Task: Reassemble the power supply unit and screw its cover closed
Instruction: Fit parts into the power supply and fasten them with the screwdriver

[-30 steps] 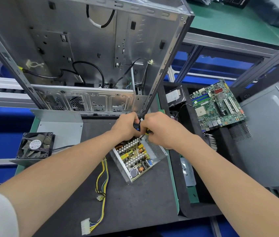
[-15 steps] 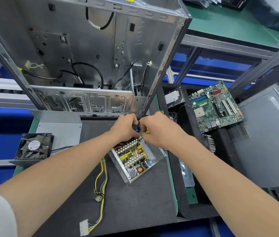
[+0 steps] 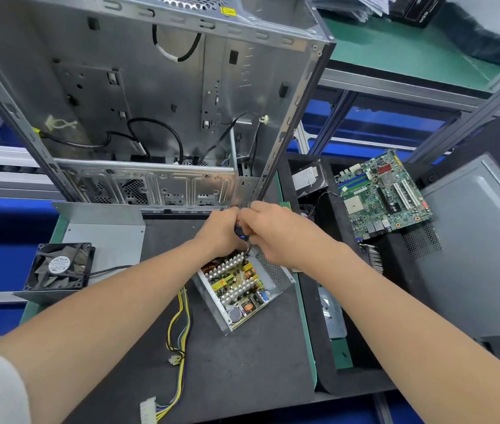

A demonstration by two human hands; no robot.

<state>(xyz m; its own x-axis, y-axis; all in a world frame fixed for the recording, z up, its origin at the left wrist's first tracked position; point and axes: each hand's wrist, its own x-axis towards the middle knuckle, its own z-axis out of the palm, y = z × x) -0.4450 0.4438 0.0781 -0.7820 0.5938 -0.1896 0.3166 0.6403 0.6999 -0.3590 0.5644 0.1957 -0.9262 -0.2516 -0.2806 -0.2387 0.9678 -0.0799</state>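
"Grey metal box, lid off. Where does the power supply unit (image 3: 239, 289) sit?"
"On the black mat (image 3: 242, 362) on the table (image 3: 309, 341), circuit board exposed, just in front of the open computer case (image 3: 150, 87)."
"And the hands?"
"Left hand (image 3: 221, 231) and right hand (image 3: 276, 234) meet at the unit's far corner — each grip clenched round a dark-handled tool (image 3: 238, 230)."
"Anything else in shot?"
"A fan (image 3: 60, 266) sits against a grey panel (image 3: 104, 240) at left — a green motherboard (image 3: 383, 194) lies at right."
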